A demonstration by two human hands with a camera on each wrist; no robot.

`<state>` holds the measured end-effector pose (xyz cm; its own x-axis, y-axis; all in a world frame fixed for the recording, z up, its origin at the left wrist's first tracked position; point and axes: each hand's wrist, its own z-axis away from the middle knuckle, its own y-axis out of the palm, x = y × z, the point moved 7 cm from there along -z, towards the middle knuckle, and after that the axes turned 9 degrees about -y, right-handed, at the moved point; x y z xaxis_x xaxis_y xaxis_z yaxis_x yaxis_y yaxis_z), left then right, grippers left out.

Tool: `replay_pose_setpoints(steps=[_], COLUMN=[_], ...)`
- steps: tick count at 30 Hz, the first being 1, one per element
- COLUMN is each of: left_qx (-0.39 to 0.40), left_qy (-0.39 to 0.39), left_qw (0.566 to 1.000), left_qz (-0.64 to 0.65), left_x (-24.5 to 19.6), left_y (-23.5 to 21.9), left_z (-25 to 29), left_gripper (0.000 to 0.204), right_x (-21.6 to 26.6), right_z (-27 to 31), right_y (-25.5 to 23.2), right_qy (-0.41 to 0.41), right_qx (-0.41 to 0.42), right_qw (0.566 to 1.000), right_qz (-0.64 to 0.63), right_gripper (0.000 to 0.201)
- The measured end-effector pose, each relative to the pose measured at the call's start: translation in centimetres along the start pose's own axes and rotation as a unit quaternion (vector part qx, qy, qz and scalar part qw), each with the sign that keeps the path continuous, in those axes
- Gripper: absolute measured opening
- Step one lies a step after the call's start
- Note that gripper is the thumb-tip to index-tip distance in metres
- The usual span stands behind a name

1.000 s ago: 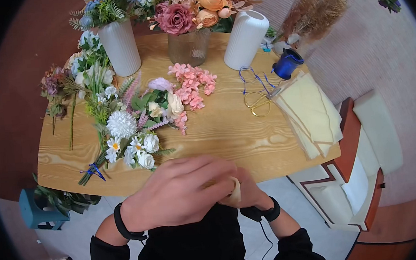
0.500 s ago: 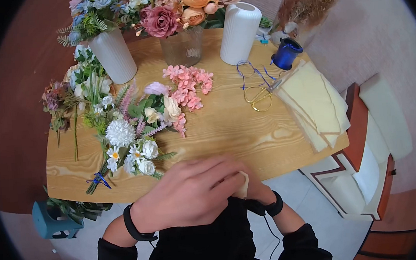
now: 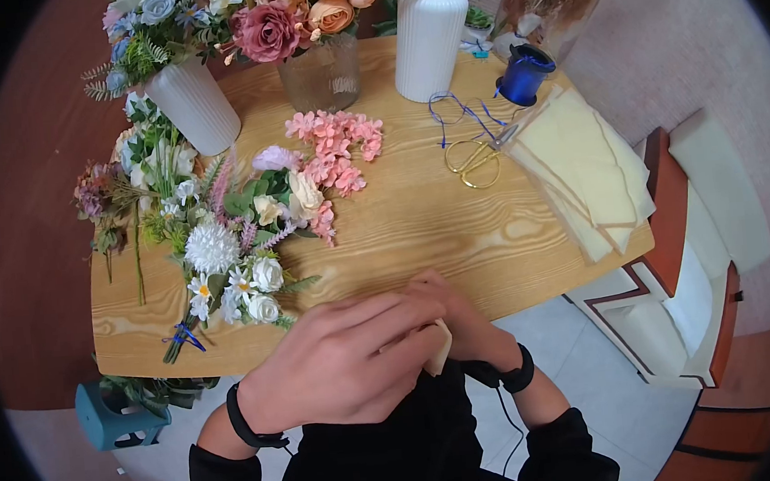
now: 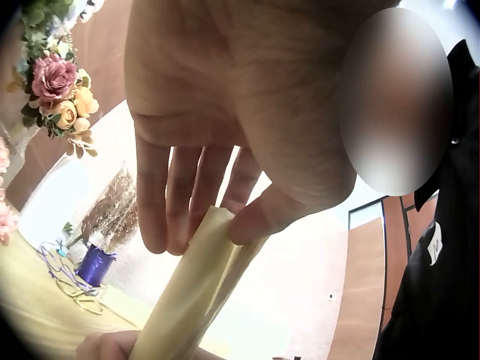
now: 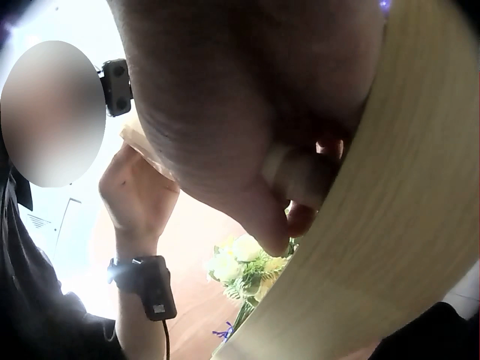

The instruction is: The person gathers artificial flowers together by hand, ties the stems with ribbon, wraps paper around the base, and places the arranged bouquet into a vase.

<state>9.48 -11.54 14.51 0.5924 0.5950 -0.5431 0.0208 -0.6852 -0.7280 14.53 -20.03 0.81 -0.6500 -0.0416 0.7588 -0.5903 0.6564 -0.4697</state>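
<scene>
Between my two hands is a folded strip of cream wrapping paper (image 4: 191,289), just past the table's near edge. My left hand (image 3: 345,361) pinches its upper end between thumb and fingers, with the fingers stretched over it. Lower down, my right hand (image 3: 468,324) grips the paper's other end; its fingertips (image 4: 109,346) show at the bottom of the left wrist view. In the head view the left hand covers most of the paper, and only a pale corner sticks out. A flower bouquet (image 3: 214,247) tied with blue ribbon lies on the table, left of my hands.
A stack of cream paper sheets (image 3: 592,165) lies at the table's right. Gold-handled scissors (image 3: 474,163) and a blue ribbon spool (image 3: 526,76) are beside it. Along the back stand a white pitcher (image 3: 431,42), a glass vase (image 3: 322,75) and a white vase (image 3: 194,106) with flowers.
The head view has shifted, so the table's contents sit higher in it. Both hands stay together on the paper, and its visible corner has tilted downward.
</scene>
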Motion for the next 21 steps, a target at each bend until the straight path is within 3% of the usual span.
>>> replay_pose_setpoints(steps=[8,17,21], left_qx=[0.021,-0.047,-0.028], left_qy=[0.027,0.035,-0.034], left_qw=[0.998,0.995,0.993], left_qz=[-0.059,-0.085,-0.111], left_x=[-0.7,-1.4,-2.1], left_y=[-0.1,0.0,-0.3], left_z=[0.3,1.0,0.9], left_gripper=[0.026,0.022,0.017], right_x=[0.1,-0.5,0.4], right_z=[-0.2,0.2,-0.1], right_y=[-0.3,-0.7,-1.2], right_qy=[-0.012,0.019,-0.003], right_qx=[0.019,-0.003,-0.068], right_qw=[1.0,0.999,0.998], right_qz=[-0.009,-0.045,0.005], right_gripper=[0.022,0.021,0.023])
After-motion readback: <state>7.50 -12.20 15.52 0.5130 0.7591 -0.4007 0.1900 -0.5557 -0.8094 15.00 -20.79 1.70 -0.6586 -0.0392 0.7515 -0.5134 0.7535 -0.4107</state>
